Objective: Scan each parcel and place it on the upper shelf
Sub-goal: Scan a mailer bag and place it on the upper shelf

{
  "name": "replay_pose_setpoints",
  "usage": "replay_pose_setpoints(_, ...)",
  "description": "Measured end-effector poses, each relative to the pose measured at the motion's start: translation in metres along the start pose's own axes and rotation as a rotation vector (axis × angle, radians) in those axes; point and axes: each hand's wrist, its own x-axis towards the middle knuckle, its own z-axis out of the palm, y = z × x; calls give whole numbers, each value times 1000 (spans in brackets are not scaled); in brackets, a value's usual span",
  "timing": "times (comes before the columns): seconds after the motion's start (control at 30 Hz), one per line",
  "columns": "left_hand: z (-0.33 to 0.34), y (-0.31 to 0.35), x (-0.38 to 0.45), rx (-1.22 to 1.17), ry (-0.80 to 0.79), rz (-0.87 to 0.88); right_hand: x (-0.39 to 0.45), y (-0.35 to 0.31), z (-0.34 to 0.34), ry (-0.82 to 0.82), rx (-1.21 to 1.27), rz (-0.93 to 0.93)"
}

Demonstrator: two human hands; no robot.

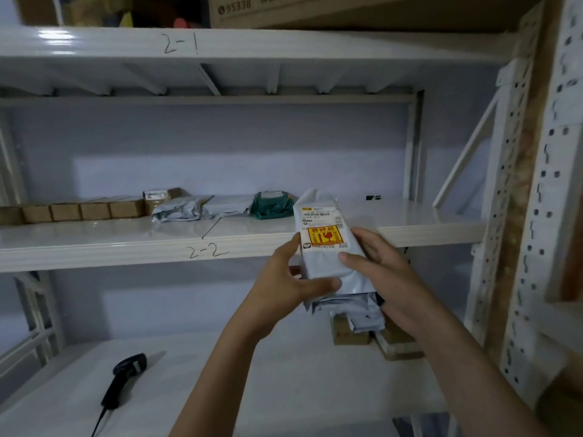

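Grey plastic wraps the parcel [331, 247] that both hands hold upright in front of the shelf marked 2-2 [126, 244], close to its front edge and toward its right end. The left hand [290, 279] clasps the left side with its thumb across the lower front, and the right hand [381, 272] clasps the right side, thumb on the front too. The label [325, 228], with its barcode and a yellow and red fragile sticker, faces the person, probably so that it can be read and checked. The scanner [124, 381] lies on the lower shelf [284, 389] near its left front edge, with its cable hanging off the edge, well apart from both hands; I judge that the parcel is now going up to its place. On the 2-2 shelf, along the back edge, small brown boxes [82, 211], a grey bag [195, 209] and a green bag [273, 205] already lie in a row, so the free place is at the right. More parcels [353, 323] wait at the right side of the lower shelf.
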Motion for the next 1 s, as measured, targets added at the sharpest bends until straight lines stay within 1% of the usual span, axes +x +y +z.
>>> replay_pose_setpoints(0.1,21,2,30,-3,36,14,27,3,-26,43,-26,-21)
replay_pose_setpoints(0.23,42,-3,69,34,110,22,66,4,-52,20,-86,-75)
replay_pose_setpoints(0.3,49,-7,88,107,136,32,83,4,-59,16,-95,-119)
replay_pose_setpoints(0.4,54,-14,120,243,164,35,111,5,-65,1,-150,-110)
replay_pose_setpoints(0.53,46,-26,169,301,169,1,160,11,-69,-43,-238,-73)
replay_pose_setpoints(0.7,19,-43,226,174,134,-64,216,16,-62,-114,-351,-18)
replay_pose_setpoints(0.8,6,-55,256,200,102,-104,245,19,-56,-159,-401,0)
replay_pose_setpoints(0.87,-6,-66,273,304,78,-149,263,24,-49,-213,-472,45)
replay_pose_setpoints(0.97,-22,-81,294,593,23,-195,293,37,-45,-295,-636,150)
replay_pose_setpoints(1.0,-27,-86,300,722,16,-205,301,42,-45,-325,-656,187)
